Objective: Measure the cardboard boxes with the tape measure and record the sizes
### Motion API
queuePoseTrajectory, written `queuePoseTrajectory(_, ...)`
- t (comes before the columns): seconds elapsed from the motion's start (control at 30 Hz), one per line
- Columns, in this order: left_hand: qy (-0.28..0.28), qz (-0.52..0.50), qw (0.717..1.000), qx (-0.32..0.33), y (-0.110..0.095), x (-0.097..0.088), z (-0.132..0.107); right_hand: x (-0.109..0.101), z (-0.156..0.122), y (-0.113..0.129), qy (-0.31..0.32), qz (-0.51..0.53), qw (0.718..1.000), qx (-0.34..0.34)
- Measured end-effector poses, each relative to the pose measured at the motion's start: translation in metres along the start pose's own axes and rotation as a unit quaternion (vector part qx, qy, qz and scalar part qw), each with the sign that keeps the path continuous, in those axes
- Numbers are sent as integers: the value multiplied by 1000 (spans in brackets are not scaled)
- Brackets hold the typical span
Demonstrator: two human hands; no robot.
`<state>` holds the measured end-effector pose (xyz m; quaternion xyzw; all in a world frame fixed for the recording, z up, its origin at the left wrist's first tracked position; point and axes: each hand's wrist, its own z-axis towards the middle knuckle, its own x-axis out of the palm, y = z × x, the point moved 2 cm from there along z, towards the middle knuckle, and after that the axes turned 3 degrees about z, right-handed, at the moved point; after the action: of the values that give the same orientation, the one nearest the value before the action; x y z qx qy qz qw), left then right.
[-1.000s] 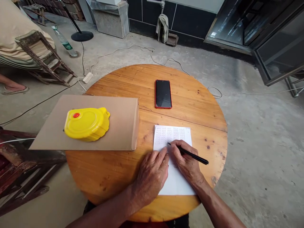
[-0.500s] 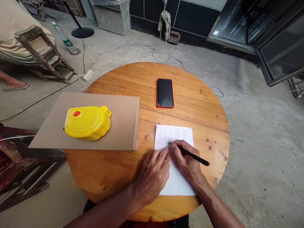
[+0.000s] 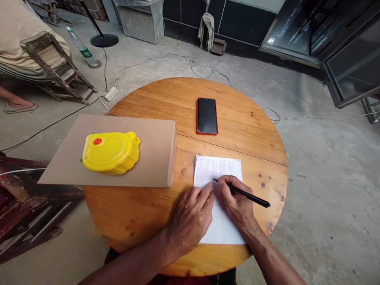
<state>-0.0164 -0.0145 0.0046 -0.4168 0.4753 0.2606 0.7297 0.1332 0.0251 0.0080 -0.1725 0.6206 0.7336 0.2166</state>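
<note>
Rnd wood tbl [image 3: 142, 206], cardbd box [image 3: 154, 158], phone [image 3: 207, 116], paper [image 3: 218, 166]

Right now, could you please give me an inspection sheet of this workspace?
Surface: round wooden table, bare wood with knots.
Job's things: sheet of paper with handwritten rows at its top; black pen, tip on the sheet.
Clutter: phone, screen dark; cardboard box overhanging the table's left edge, yellow case on it.
Hands: left hand flat on the paper; right hand grips the pen.
Cables: white cable and power strip on the floor beyond the table.
Surroundings: concrete floor, plastic bottle, another person's foot far left.
</note>
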Motion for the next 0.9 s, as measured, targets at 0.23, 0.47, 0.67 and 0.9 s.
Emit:
queuePoseTrajectory(0.23,-9,4,1000,-3,-1,2,0,0,-1,0,0,5,1000,-7)
queuePoseTrajectory(0.47,-6,-2,1000,-10,0,2,2,1,-1,-1,-1,5,1000,-22)
queuePoseTrajectory(0.67,-2,-13,1000,-14,1,3,1,2,-2,-3,2,-15,1000,-27)
queuePoseTrajectory(0.9,-7,-17,1000,-16,0,2,1,1,-1,-1,1,-5,999,-32)
